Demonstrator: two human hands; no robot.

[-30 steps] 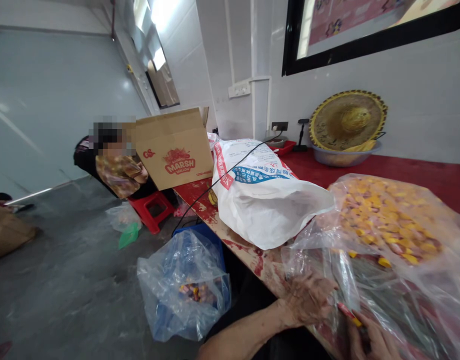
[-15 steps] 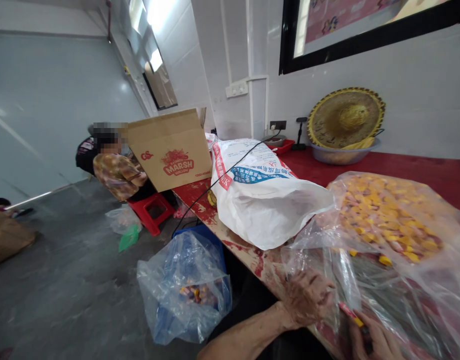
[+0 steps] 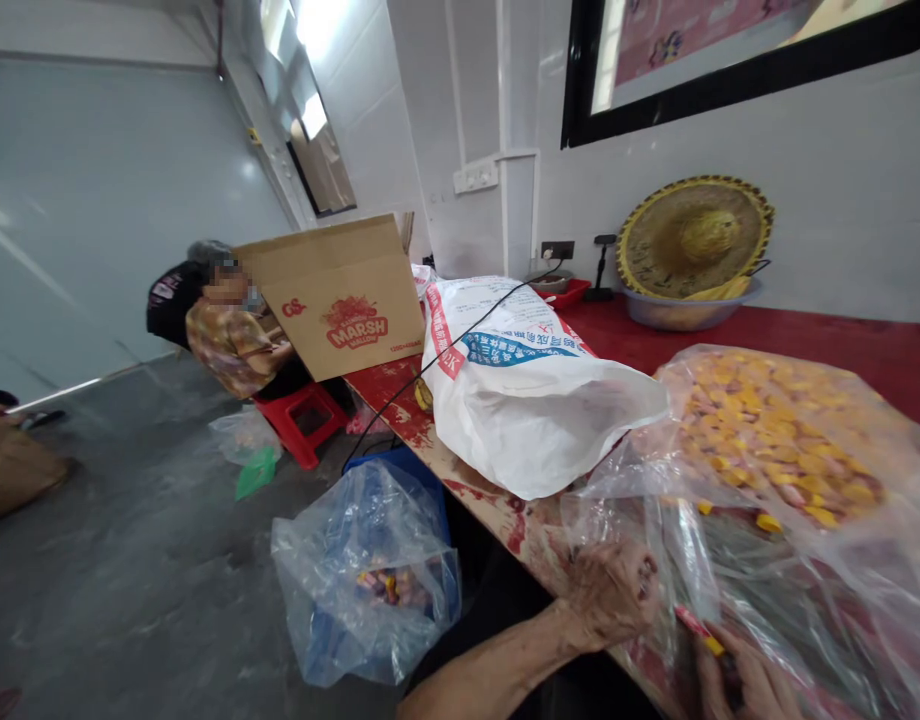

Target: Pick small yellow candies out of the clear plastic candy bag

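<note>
At the far left a brown bag [image 3: 14, 470] lies on the grey floor [image 3: 130, 560]. Further in, a person in a patterned top [image 3: 231, 340] sits on a red stool [image 3: 304, 420] beside an open cardboard box [image 3: 338, 295] printed with the word MARSH, which stands at the far end of the surface [image 3: 842, 350]. On the floor below, a clear plastic bag [image 3: 366, 570] lining a blue bin holds a few wrapped sweets. A white printed sack [image 3: 527, 390] lies slumped on the red, worn surface, with a black cable [image 3: 460, 345] running across it toward the wall socket. At the near edge, the left hand [image 3: 610, 595] is curled into a loose fist, its fingers bunching the edge of a large clear bag [image 3: 767, 540] that spreads over the surface and holds a heap of yellow and pink sweets [image 3: 775, 430]. The right hand [image 3: 745, 685], low at the picture's edge and partly cut off, pinches a red and yellow wrapped sweet [image 3: 698, 630] just beside that bag's plastic. Behind, a woven straw hat [image 3: 692, 235] rests in a metal basin [image 3: 677, 312] against the wall.
</note>
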